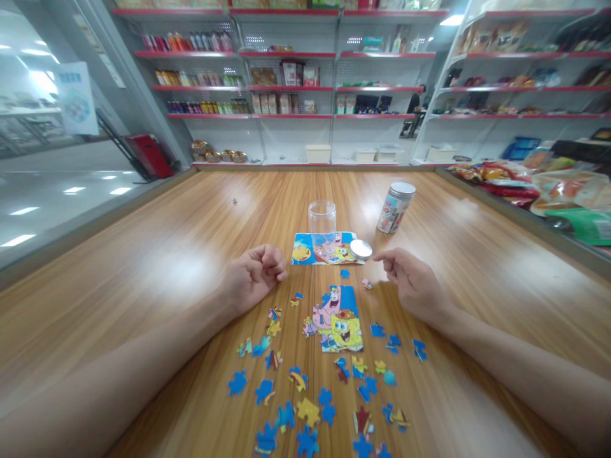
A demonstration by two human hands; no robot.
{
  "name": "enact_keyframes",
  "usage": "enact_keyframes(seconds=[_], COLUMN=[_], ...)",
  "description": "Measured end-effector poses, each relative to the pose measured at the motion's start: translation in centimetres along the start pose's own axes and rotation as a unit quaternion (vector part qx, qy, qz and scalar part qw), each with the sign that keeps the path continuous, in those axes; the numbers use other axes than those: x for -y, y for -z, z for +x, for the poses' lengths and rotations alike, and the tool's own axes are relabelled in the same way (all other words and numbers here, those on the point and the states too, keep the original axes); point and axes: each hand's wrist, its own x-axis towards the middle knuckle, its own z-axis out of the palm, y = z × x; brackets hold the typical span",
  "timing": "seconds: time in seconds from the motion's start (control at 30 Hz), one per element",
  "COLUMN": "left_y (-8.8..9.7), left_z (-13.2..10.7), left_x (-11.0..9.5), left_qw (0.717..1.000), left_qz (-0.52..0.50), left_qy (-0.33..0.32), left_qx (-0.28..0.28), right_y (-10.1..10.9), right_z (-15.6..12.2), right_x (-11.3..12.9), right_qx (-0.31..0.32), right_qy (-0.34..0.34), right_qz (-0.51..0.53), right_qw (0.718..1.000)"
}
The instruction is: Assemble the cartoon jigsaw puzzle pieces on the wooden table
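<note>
A partly assembled cartoon jigsaw puzzle (344,331) lies on the table between my arms. My left hand (258,273) rests on its side left of the picture sheet, fingers curled in and no object visible in them. On the right, my right hand (413,280) has its index finger stretched towards a round silver lid (361,249), apart from it; the other fingers bend loosely, holding nothing visible. A clear plastic jar (323,222) stands upright on the picture sheet (301,249). Loose puzzle pieces are scattered nearer me, including a yellow piece (308,412) and a blue piece (237,382).
A printed can (396,207) with a silver top stands at the back right of the wooden table (181,254). Packaged snacks (506,181) lie beyond the right edge. Stocked shelves (291,89) line the back, and a red case (150,156) stands at left.
</note>
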Motion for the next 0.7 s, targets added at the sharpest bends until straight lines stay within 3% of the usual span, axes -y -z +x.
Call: enact_keyframes(seconds=[0.13, 0.33, 0.47, 0.7], left_y=[0.1, 0.5, 0.4, 0.1], left_z=[0.1, 0.0, 0.1, 0.1], left_x=[1.0, 1.4, 1.3, 1.0], left_qw=[0.997, 0.987, 0.989, 0.994], left_qz=[0.078, 0.150, 0.142, 0.105], left_qy=[0.015, 0.026, 0.019, 0.004], left_qx=[0.013, 0.041, 0.041, 0.024], right_y=[0.2, 0.5, 0.5, 0.5], right_z=[0.1, -0.2, -0.1, 0.1], right_x=[-0.2, 0.1, 0.4, 0.3], right_qx=[0.014, 0.116, 0.164, 0.194], right_qy=[0.011, -0.003, -0.003, -0.012], right_qz=[0.000, -0.036, -0.061, -0.081], right_qw=[1.000, 0.993, 0.985, 0.977])
